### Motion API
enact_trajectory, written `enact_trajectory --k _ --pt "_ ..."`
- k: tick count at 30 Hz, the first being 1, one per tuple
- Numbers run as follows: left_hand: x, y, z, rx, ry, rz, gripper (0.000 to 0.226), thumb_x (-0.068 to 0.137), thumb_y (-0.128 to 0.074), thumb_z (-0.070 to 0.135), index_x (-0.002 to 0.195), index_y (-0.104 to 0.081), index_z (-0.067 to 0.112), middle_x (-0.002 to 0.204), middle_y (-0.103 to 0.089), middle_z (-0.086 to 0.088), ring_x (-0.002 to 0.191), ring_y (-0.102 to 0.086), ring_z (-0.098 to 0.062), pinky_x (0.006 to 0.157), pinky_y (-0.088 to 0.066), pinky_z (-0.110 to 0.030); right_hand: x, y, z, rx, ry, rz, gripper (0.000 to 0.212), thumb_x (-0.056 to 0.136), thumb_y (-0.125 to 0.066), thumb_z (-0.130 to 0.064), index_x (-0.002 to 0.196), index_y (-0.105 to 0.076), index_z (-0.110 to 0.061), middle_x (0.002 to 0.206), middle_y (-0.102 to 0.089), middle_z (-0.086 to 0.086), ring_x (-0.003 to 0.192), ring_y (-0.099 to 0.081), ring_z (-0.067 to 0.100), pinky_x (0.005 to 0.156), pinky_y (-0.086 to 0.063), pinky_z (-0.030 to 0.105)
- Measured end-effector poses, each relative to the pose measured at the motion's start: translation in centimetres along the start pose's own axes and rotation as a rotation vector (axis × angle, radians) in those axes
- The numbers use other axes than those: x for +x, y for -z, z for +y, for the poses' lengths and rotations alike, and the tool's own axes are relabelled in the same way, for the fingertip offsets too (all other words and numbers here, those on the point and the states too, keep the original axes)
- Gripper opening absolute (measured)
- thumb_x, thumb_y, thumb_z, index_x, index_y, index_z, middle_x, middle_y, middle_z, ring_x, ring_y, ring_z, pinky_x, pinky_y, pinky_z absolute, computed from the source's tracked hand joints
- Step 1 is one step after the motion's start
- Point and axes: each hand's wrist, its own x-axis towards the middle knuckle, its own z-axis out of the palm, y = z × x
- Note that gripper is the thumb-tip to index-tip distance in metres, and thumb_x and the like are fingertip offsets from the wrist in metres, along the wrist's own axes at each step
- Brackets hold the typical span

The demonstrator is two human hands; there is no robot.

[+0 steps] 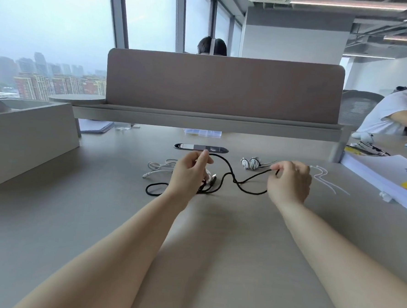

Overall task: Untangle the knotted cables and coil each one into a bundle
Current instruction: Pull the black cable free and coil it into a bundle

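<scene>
Cable pinched by left hand, right hand; tangle part-hidden behind left hand.

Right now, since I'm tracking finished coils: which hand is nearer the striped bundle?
Right. The right hand pinches the black cable just right of the striped bundle; the left hand is farther off, on its left.

From my end I see two bare forearms across the lower half of the frame: the left forearm comes in from the lower left corner, the right forearm from the lower right. Both are uncovered along all the length that shows and narrow to slim wrists. The left hand and right hand, at mid-frame, are bare as well
</scene>
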Motion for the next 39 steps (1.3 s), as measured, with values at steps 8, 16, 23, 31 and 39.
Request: enact_trajectory --k 8,16,23,31,39 --pt "-0.8 -1.3 -0.3 0.344 -0.148 -0.16 0.027 0.098 -0.05 0.027 0.078 -0.061 0.011 0.054 -0.052 0.009 0.051 -0.044 -0.01 0.055 -0.037 -0.026 -5.2 -0.8 -4.4 0.481 0.528 -0.415 0.017 0.099 -0.045 -0.021 0.105 -0.058 -0.012 0.091 -0.064 -0.007 0.087 -0.058 0.005 0.079 -0.044 0.017" --pt "-0.1 -0.1 0.2 0.087 -0.013 -0.039 0.034 0.1 -0.045 0.035 0.073 -0.053 0.017 0.049 -0.046 0.01 0.05 -0.043 -0.005 0.05 -0.034 -0.01 -2.0 -1.0 -2.0 0.285 0.326 -0.147 0.016 0.097 -0.049 -0.02 0.083 -0.054 -0.018 0.068 -0.059 -0.005 0.072 -0.055 0.023 0.065 -0.04 0.032" --pt "0.1 0.0 0.5 -0.081 0.023 0.006 0.027 0.1 -0.045 0.034 0.082 -0.056 0.017 0.049 -0.048 0.013 0.067 -0.053 -0.011 0.073 -0.044 -0.02 -0.9 -0.6 -0.5 -0.051 0.189 -0.064 0.016 0.096 -0.046 -0.023 0.1 -0.061 -0.018 0.101 -0.065 0.004 0.098 -0.054 0.032 0.074 -0.04 0.035" --pt "-1.2 -1.4 0.4 0.199 -0.074 -0.181 0.026 0.099 -0.049 0.023 0.074 -0.056 0.014 0.048 -0.044 0.012 0.045 -0.038 -0.007 0.048 -0.033 -0.019 -4.2 -1.7 -3.4 0.015 0.988 0.093 0.038 0.091 -0.041 -0.014 0.126 -0.055 -0.013 0.124 -0.061 0.005 0.119 -0.052 0.026 0.103 -0.035 0.041" --pt "-1.0 -0.9 0.9 0.24 -0.053 -0.185 0.023 0.095 -0.054 0.021 0.08 -0.064 0.006 0.051 -0.045 0.008 0.045 -0.036 -0.007 0.046 -0.03 -0.019 -4.5 -1.3 -3.0 -0.045 0.887 -0.086 0.037 0.091 -0.041 -0.017 0.122 -0.038 -0.036 0.099 -0.058 -0.001 0.097 -0.057 0.026 0.061 -0.049 0.038"
